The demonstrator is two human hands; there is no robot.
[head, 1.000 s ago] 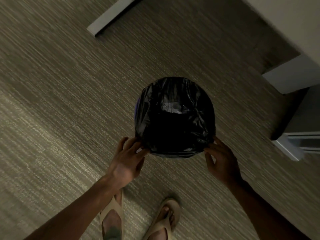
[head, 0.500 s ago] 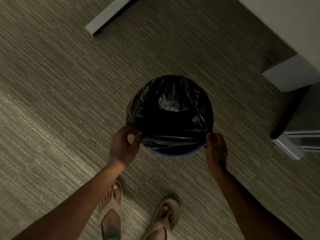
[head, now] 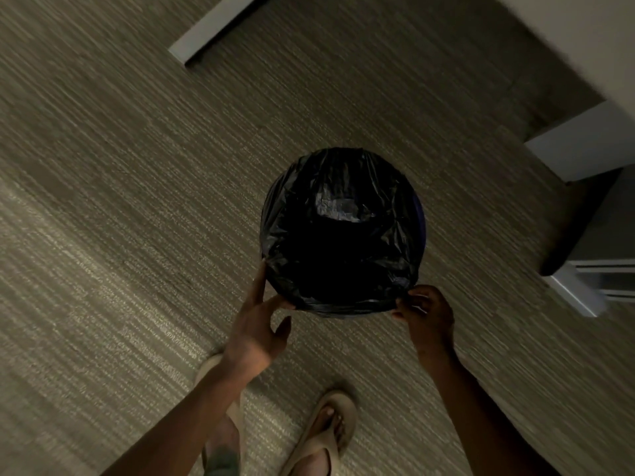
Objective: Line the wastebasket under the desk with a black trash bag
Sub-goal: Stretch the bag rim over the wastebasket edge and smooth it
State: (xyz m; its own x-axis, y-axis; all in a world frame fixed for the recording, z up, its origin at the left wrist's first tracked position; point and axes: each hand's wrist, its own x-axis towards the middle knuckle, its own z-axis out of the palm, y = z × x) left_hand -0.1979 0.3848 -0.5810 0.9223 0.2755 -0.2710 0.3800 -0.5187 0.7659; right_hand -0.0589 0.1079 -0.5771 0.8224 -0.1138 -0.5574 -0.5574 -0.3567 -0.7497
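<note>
A round wastebasket (head: pixel 420 218) stands on the carpet in the middle of the view; only a thin strip of its blue rim shows on the right. A shiny black trash bag (head: pixel 340 231) lies inside it and folds over the rim all around. My left hand (head: pixel 256 326) rests against the near-left rim with fingers spread, thumb and forefinger touching the bag's folded edge. My right hand (head: pixel 424 312) pinches the bag's edge at the near-right rim.
Streaked grey carpet covers the floor. A pale desk top (head: pixel 584 39) and its white leg panel (head: pixel 580 146) stand at the upper right, a white frame (head: pixel 577 290) at right, a white baseboard piece (head: pixel 213 29) at the top. My sandalled feet (head: pixel 323 438) are below.
The bag's near edge, which left a strip of blue rim bare half a second ago, now covers it. My left hand has opened and slid down the rim; the right still pinches.
</note>
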